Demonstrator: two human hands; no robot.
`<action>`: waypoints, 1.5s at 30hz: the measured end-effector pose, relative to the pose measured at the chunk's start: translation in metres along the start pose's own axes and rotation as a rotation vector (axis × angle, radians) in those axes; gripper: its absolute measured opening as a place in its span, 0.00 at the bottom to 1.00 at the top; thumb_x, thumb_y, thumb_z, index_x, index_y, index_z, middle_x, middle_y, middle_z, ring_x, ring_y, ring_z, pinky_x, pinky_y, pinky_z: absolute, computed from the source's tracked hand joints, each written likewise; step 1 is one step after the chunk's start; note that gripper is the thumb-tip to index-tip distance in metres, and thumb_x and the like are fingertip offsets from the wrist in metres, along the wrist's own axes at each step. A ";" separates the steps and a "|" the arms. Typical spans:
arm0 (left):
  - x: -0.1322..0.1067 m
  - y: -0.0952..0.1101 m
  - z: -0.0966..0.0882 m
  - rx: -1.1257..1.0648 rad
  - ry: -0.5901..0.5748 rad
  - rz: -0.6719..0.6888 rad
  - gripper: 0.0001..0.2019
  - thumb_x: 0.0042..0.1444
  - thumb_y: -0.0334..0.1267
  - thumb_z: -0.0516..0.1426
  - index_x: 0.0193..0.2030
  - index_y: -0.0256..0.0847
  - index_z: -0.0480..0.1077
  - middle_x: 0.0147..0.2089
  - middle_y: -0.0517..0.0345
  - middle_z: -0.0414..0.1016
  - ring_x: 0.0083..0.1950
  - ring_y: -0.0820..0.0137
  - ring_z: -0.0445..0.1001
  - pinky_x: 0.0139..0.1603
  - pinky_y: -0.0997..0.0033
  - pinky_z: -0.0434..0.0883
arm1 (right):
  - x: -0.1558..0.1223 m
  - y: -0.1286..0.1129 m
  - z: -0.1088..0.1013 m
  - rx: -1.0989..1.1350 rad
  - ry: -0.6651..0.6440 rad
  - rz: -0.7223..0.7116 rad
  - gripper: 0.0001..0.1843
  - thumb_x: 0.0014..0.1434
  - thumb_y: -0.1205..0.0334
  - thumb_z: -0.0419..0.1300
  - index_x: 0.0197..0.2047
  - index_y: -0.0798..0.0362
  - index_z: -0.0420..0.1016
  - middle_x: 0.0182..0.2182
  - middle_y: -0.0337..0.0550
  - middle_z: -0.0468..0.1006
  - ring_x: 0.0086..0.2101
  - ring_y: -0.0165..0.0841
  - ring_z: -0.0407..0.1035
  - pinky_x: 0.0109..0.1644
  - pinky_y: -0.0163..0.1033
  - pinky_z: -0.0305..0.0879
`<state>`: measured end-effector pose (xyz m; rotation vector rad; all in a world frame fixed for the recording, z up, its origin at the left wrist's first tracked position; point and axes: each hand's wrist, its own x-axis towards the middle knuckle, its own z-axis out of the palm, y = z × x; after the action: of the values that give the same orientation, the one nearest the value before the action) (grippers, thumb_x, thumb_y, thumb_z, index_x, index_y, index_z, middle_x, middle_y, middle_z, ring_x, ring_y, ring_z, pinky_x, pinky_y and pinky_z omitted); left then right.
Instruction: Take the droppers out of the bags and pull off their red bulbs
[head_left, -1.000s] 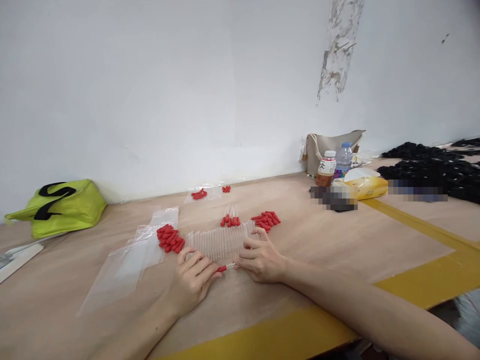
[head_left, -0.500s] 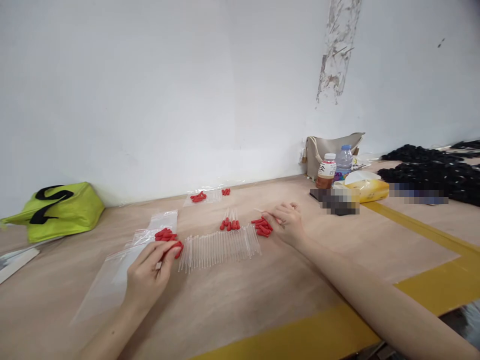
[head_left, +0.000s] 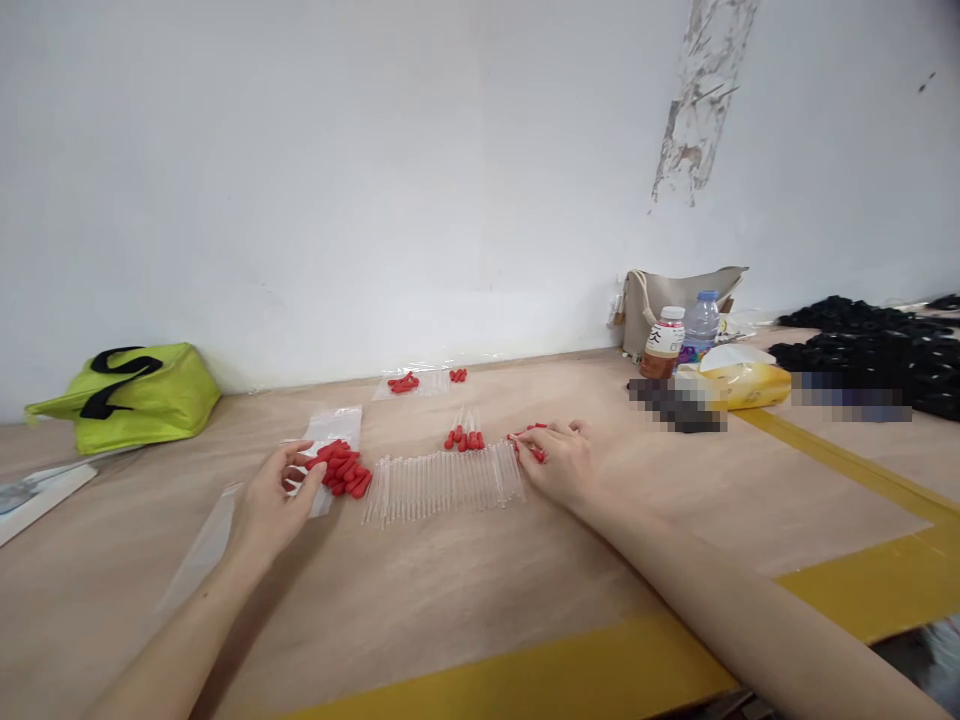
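Observation:
My left hand (head_left: pixel 271 497) is curled at the left end of a pile of red rubber caps (head_left: pixel 343 469), thumb and fingers closing round a cap. My right hand (head_left: pixel 559 461) rests with bent fingers on a second pile of red caps (head_left: pixel 527 443) and pinches one. Between the hands a row of clear plastic tubes (head_left: pixel 442 483) lies side by side on the table. Behind the row lie several tubes fitted with red caps (head_left: pixel 465 437). Clear plastic bags (head_left: pixel 334 426) lie under and beside the left pile.
A green bag (head_left: pixel 124 394) sits at the far left by the wall. A flat bag with red caps (head_left: pixel 409 381) lies at the back. A beige bag (head_left: pixel 675 293), two bottles (head_left: pixel 664 340), a yellow tissue pack (head_left: pixel 742 381) and a black pile (head_left: pixel 870 345) are at the right. Yellow tape (head_left: pixel 825 590) edges the table.
A second ago both hands held one capped tube in front of the row. They have moved apart: the left hand to the left cap pile, the right hand to the right cap pile.

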<state>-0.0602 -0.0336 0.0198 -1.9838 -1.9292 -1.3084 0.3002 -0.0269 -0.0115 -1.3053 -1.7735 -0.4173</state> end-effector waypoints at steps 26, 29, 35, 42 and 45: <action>0.046 0.024 0.018 0.450 -0.427 0.330 0.14 0.51 0.50 0.49 0.27 0.46 0.71 0.35 0.58 0.75 0.39 0.63 0.71 0.38 0.65 0.61 | -0.002 -0.011 -0.011 0.081 -0.312 -0.299 0.20 0.50 0.42 0.54 0.38 0.47 0.75 0.29 0.41 0.74 0.35 0.33 0.61 0.46 0.45 0.43; 0.046 0.020 0.019 0.421 -0.416 0.329 0.17 0.52 0.51 0.47 0.26 0.46 0.71 0.36 0.57 0.74 0.38 0.63 0.70 0.38 0.66 0.61 | -0.003 -0.010 -0.011 0.094 -0.319 -0.296 0.21 0.50 0.41 0.54 0.37 0.47 0.75 0.29 0.41 0.74 0.35 0.34 0.61 0.46 0.45 0.43; 0.046 0.027 0.020 0.346 -0.325 0.328 0.14 0.51 0.49 0.50 0.28 0.46 0.72 0.35 0.57 0.73 0.40 0.63 0.69 0.40 0.66 0.62 | 0.000 -0.004 -0.015 0.116 -0.343 -0.262 0.23 0.49 0.40 0.55 0.39 0.47 0.74 0.31 0.43 0.74 0.37 0.35 0.61 0.47 0.46 0.44; 0.033 0.085 0.052 0.253 -0.425 0.353 0.12 0.50 0.47 0.51 0.28 0.44 0.72 0.37 0.57 0.72 0.40 0.64 0.68 0.43 0.64 0.60 | -0.001 -0.004 -0.021 0.144 -0.401 -0.371 0.41 0.37 0.32 0.57 0.51 0.46 0.66 0.43 0.46 0.69 0.43 0.39 0.59 0.50 0.48 0.44; 0.033 0.115 0.077 0.246 -0.471 0.321 0.13 0.49 0.49 0.52 0.27 0.43 0.72 0.37 0.56 0.73 0.42 0.63 0.68 0.44 0.64 0.59 | -0.003 -0.007 -0.020 0.116 -0.390 -0.379 0.41 0.39 0.32 0.56 0.52 0.47 0.65 0.44 0.46 0.68 0.42 0.39 0.59 0.49 0.48 0.45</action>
<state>0.0709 0.0149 0.0467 -2.4853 -1.7130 -0.5336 0.3028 -0.0453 -0.0013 -1.0140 -2.3508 -0.2698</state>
